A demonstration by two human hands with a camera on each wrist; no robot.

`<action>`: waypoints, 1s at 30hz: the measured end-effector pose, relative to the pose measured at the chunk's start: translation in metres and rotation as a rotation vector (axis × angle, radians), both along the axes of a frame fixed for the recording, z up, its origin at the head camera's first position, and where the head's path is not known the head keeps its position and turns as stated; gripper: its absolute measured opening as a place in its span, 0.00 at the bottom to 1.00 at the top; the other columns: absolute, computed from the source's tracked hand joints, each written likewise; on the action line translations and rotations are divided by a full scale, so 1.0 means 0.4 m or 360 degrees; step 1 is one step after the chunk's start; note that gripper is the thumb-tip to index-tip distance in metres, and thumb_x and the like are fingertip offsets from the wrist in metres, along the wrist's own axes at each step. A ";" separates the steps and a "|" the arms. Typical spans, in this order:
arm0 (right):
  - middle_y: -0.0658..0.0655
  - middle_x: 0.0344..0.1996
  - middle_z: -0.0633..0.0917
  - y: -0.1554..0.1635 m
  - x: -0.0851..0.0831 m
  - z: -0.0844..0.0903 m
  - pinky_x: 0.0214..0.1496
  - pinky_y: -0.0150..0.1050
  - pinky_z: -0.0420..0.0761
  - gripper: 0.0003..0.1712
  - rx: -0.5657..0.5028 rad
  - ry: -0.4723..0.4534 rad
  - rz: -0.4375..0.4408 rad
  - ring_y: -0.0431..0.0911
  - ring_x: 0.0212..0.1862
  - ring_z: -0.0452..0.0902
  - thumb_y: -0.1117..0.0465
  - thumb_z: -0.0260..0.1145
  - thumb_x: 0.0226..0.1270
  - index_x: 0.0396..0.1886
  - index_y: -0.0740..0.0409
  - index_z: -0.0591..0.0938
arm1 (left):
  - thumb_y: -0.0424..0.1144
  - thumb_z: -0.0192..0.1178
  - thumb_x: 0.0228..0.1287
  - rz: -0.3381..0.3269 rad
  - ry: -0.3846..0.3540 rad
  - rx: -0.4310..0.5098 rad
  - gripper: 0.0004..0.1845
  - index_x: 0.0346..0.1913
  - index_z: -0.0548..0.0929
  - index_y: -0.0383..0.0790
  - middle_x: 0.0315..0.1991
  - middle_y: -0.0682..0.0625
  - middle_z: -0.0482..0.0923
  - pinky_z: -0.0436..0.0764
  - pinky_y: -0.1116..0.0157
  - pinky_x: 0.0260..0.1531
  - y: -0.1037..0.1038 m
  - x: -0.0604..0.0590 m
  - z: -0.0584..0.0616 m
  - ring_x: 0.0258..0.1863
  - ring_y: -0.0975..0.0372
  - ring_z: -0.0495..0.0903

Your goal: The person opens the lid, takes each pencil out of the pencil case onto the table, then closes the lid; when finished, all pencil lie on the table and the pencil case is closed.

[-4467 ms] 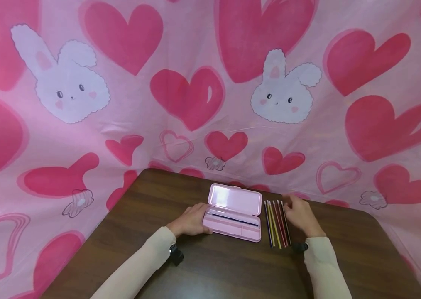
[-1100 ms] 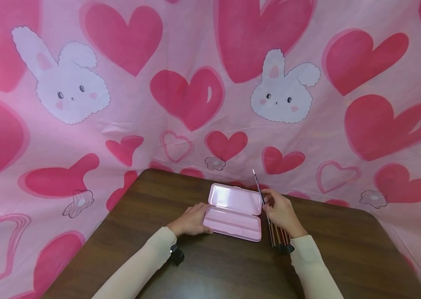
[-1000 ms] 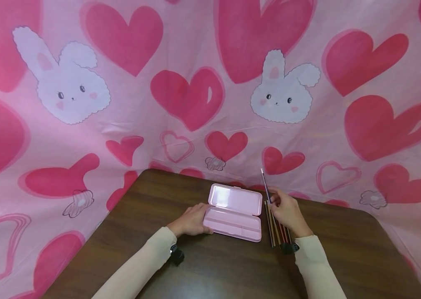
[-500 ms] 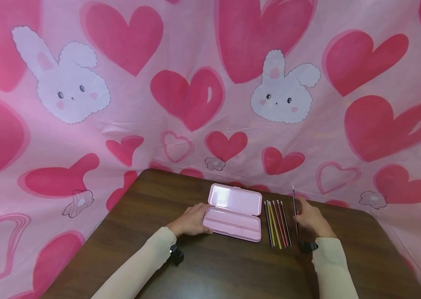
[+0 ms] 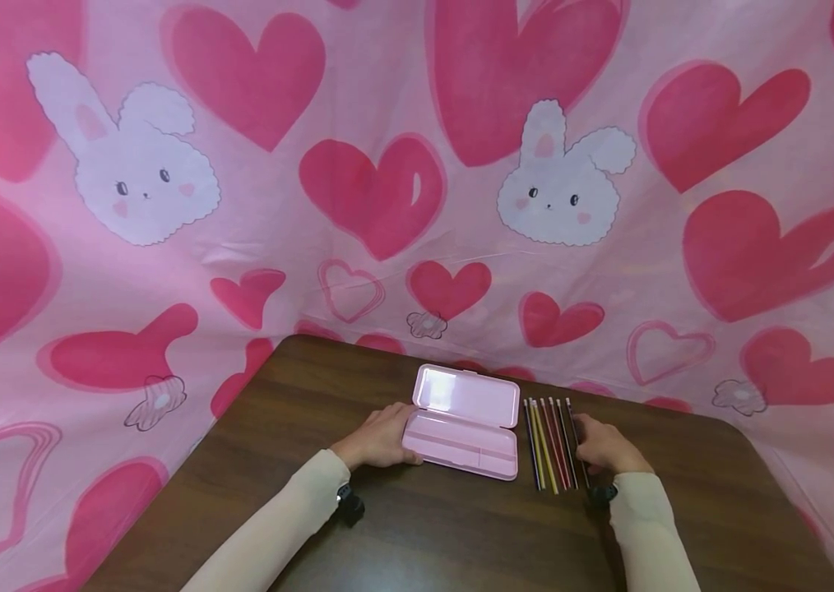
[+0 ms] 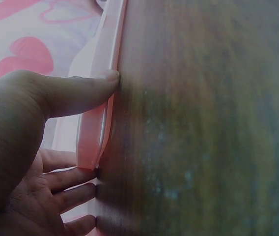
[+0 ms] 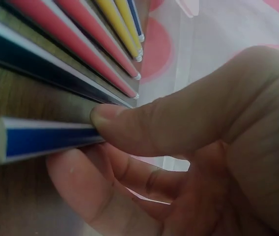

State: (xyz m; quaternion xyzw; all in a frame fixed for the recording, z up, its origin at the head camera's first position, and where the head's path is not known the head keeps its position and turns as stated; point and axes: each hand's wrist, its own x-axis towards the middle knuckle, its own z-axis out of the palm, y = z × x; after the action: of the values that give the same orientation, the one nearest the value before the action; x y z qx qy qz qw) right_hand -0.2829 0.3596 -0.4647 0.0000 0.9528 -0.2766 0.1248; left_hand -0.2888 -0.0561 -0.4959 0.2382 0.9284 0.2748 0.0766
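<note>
My right hand [image 5: 604, 446] pinches a blue pencil [image 7: 46, 138] between thumb and fingers, low over the table at the right end of a row of pencils. Beside it lie a dark pencil [image 7: 31, 59], red pencils [image 7: 80, 44], yellow pencils [image 7: 120, 27] and another blue one, roughly side by side with their eraser ends away from me. An opened pink pencil case [image 5: 454, 434] lies left of the row, its lid [image 5: 465, 398] tipped back. My left hand [image 5: 380, 436] holds the case's left end, thumb along the front side and fingers around the end.
The brown wooden table [image 5: 417, 530] has rounded far corners. A pink cloth [image 5: 469, 205] with hearts and rabbits hangs behind and along the left side. Dark wrist cameras sit below both hands.
A pencil has been taken out of the case by my right hand, carried over the row and lowered at its right end. My left hand has stayed on the case.
</note>
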 end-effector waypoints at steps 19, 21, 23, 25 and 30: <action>0.66 0.42 0.86 -0.044 -0.014 0.044 0.49 0.52 0.82 0.24 0.0007 0.0746 -0.0215 0.55 0.41 0.84 0.60 0.64 0.68 0.59 0.68 0.78 | 0.52 0.75 0.53 -0.0005 0.0014 -0.0005 0.46 0.73 0.67 0.43 0.68 0.45 0.71 0.63 0.46 0.74 -0.002 -0.006 -0.007 0.69 0.50 0.69; 0.64 0.44 0.88 -0.074 -0.015 0.056 0.52 0.45 0.82 0.22 -0.0107 0.0924 -0.0288 0.57 0.46 0.85 0.59 0.67 0.67 0.58 0.65 0.80 | 0.52 0.75 0.53 -0.0002 0.0008 -0.0008 0.46 0.73 0.66 0.43 0.69 0.45 0.71 0.63 0.46 0.74 -0.002 -0.007 -0.007 0.69 0.50 0.69; 0.64 0.48 0.88 -0.109 -0.013 0.067 0.53 0.34 0.83 0.23 -0.0260 0.1036 -0.0328 0.57 0.50 0.86 0.60 0.70 0.66 0.59 0.63 0.80 | 0.52 0.75 0.53 0.0000 0.0002 -0.0008 0.46 0.73 0.66 0.43 0.69 0.45 0.71 0.62 0.46 0.74 -0.002 -0.007 -0.007 0.69 0.50 0.69; 0.63 0.51 0.88 -0.147 -0.008 0.075 0.53 0.26 0.81 0.24 -0.0390 0.1106 -0.0332 0.57 0.53 0.86 0.61 0.71 0.66 0.61 0.61 0.80 | 0.52 0.75 0.53 0.0002 -0.0003 -0.0011 0.46 0.73 0.66 0.43 0.69 0.45 0.71 0.62 0.46 0.75 -0.001 -0.007 -0.007 0.69 0.50 0.69; 0.63 0.53 0.87 -0.241 0.008 0.072 0.58 0.43 0.83 0.26 -0.0507 0.1160 -0.0120 0.57 0.55 0.86 0.65 0.74 0.61 0.60 0.61 0.81 | 0.52 0.75 0.53 0.0001 -0.0003 -0.0015 0.46 0.73 0.66 0.44 0.69 0.45 0.71 0.63 0.46 0.75 -0.001 -0.007 -0.007 0.69 0.50 0.69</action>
State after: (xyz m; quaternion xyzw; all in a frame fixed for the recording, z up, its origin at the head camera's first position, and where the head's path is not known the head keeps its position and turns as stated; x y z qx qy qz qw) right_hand -0.2797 0.2632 -0.4359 -0.0825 0.8792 -0.4073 -0.2332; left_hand -0.2914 -0.0565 -0.4987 0.2372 0.9297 0.2706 0.0786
